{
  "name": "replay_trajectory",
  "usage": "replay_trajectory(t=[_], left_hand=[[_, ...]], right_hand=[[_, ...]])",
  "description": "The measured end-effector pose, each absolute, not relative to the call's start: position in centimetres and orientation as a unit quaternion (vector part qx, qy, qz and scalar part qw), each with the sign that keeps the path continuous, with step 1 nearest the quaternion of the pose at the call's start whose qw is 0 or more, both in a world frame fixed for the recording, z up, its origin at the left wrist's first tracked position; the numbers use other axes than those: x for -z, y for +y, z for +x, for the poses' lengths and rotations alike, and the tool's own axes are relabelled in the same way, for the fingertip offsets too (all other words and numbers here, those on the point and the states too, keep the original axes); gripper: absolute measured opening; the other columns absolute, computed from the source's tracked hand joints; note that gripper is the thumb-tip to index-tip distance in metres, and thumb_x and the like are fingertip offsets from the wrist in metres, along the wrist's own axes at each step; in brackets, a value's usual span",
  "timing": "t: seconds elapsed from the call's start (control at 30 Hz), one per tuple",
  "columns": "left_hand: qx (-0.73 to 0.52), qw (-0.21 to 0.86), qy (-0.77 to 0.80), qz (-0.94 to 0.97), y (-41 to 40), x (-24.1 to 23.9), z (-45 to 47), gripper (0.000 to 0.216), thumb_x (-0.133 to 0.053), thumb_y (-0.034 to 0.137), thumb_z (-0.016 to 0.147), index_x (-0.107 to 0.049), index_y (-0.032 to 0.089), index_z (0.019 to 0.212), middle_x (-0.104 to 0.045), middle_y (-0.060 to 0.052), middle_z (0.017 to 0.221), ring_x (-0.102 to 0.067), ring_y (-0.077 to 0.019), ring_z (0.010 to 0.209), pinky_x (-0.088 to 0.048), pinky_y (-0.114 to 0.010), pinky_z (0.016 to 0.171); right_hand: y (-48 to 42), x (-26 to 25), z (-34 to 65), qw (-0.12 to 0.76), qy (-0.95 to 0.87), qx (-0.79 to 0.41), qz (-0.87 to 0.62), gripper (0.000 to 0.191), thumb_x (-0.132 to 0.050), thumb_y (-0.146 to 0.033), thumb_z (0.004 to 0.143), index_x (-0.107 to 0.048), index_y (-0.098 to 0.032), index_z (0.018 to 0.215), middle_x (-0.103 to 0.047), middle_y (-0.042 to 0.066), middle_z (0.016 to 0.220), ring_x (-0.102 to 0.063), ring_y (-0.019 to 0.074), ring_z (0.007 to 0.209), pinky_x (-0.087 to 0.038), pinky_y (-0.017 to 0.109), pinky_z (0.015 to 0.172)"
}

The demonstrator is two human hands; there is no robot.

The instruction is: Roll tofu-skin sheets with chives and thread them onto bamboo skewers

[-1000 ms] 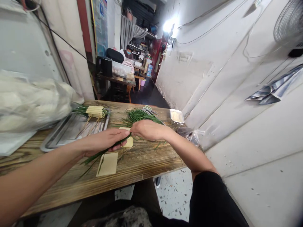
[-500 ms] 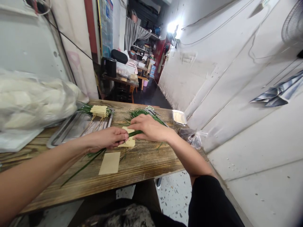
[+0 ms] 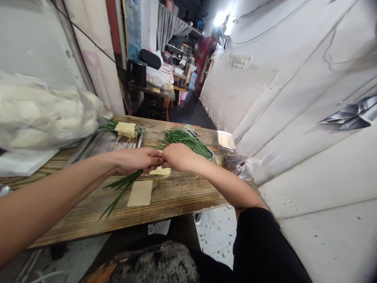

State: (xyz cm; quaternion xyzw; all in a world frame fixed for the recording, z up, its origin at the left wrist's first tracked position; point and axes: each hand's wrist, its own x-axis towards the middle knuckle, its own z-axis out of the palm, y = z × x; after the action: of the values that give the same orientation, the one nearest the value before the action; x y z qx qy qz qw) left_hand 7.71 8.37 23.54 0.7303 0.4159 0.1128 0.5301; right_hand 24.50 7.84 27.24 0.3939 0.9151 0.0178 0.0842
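Note:
My left hand point(image 3: 138, 159) and my right hand point(image 3: 176, 156) meet knuckle to knuckle over the wooden table point(image 3: 176, 198). Both are closed on a bunch of green chives point(image 3: 122, 186) whose long ends trail down to the left. Under the hands lies a folded pale tofu sheet point(image 3: 160, 171). A flat square tofu sheet point(image 3: 140, 193) lies just in front of them. A loose heap of chives point(image 3: 184, 139) spreads behind my right hand.
A metal tray point(image 3: 103, 143) at the back left holds skewered tofu rolls point(image 3: 126, 129). A big plastic bag of pale goods point(image 3: 44, 116) fills the left. A small tin point(image 3: 226, 140) and crumpled plastic point(image 3: 241, 167) sit by the right wall. A person sits far back.
My hands have drawn together over the folded sheet, and my right hand has closed into a fist on the chives. The trailing chive ends have gathered closer to the flat sheet.

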Motion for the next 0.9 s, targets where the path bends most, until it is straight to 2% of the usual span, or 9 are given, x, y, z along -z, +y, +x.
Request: replay_trajectory(t=[0.1, 0.23, 0.37, 0.47, 0.6, 0.73, 0.9], left_hand=[[-0.092, 0.452, 0.403, 0.791, 8.7, -23.9, 7.0, 0.052, -0.06, 0.075, 0.072, -0.057, 0.023, 0.064, -0.049, 0.001, 0.059, -0.043, -0.0153, 0.056, -0.033, -0.029, 0.055], [-0.137, 0.336, 0.414, 0.835, 8.6, -23.5, 6.5, 0.053, -0.045, 0.071, 0.082, -0.067, 0.023, 0.072, -0.062, -0.002, 0.065, -0.056, -0.0196, 0.064, -0.04, -0.029, 0.062], [-0.248, 0.292, 0.449, 0.807, 7.8, -22.3, 6.8, 0.058, -0.038, 0.071, 0.086, -0.07, 0.024, 0.078, -0.075, -0.005, 0.08, -0.068, -0.0248, 0.08, -0.05, -0.032, 0.076], [-0.336, 0.281, 0.487, 0.756, 7.0, -21.2, 7.6, 0.061, -0.037, 0.074, 0.086, -0.072, 0.024, 0.086, -0.078, -0.005, 0.088, -0.07, -0.028, 0.093, -0.053, -0.034, 0.083], [-0.404, 0.283, 0.527, 0.692, 6.0, -20.1, 8.8, 0.061, -0.033, 0.072, 0.091, -0.068, 0.022, 0.087, -0.075, -0.004, 0.081, -0.068, -0.025, 0.084, -0.054, -0.032, 0.077], [-0.413, 0.254, 0.569, 0.665, 5.2, -19.3, 9.5, 0.051, -0.028, 0.062, 0.095, -0.057, 0.024, 0.077, -0.066, -0.003, 0.067, -0.064, -0.0221, 0.067, -0.051, -0.031, 0.067], [-0.386, 0.201, 0.538, 0.722, 5.0, -18.6, 8.8, 0.038, -0.029, 0.051, 0.096, -0.055, 0.025, 0.086, -0.068, -0.004, 0.074, -0.066, -0.0239, 0.074, -0.053, -0.033, 0.073]], right_hand=[[8.0, -27.8, 25.3, 0.067, 0.91, 0.061, 0.404, 0.018, -0.075, -0.027, 0.096, -0.085, -0.014, 0.09, -0.077, 0.006, 0.08, -0.07, 0.0162, 0.08, -0.042, 0.023, 0.069], [8.8, -26.9, 27.0, -0.044, 0.877, 0.219, 0.426, 0.021, -0.077, -0.024, 0.092, -0.081, -0.012, 0.076, -0.058, -0.005, 0.054, -0.052, 0.0071, 0.057, -0.034, 0.021, 0.059], [9.6, -25.0, 27.7, -0.176, 0.778, 0.412, 0.44, 0.025, -0.08, -0.033, 0.089, -0.079, -0.011, 0.078, -0.057, -0.007, 0.054, -0.049, 0.0054, 0.05, -0.038, 0.019, 0.054], [9.7, -23.5, 27.2, -0.259, 0.698, 0.506, 0.435, 0.034, -0.085, -0.045, 0.083, -0.076, -0.013, 0.077, -0.06, -0.006, 0.055, -0.052, 0.0064, 0.048, -0.045, 0.019, 0.051], [9.5, -21.8, 25.6, -0.355, 0.61, 0.565, 0.427, 0.042, -0.088, -0.053, 0.078, -0.072, -0.014, 0.073, -0.064, -0.004, 0.058, -0.058, 0.0081, 0.05, -0.054, 0.02, 0.052], [8.8, -20.0, 23.6, -0.447, 0.513, 0.601, 0.42, 0.04, -0.091, -0.051, 0.075, -0.071, -0.016, 0.072, -0.068, -0.001, 0.063, -0.064, 0.0107, 0.055, -0.061, 0.024, 0.058], [7.9, -18.0, 21.7, -0.522, 0.428, 0.61, 0.414, 0.039, -0.092, -0.05, 0.072, -0.068, -0.018, 0.067, -0.068, -0.003, 0.061, -0.062, 0.0108, 0.053, -0.062, 0.025, 0.06]])
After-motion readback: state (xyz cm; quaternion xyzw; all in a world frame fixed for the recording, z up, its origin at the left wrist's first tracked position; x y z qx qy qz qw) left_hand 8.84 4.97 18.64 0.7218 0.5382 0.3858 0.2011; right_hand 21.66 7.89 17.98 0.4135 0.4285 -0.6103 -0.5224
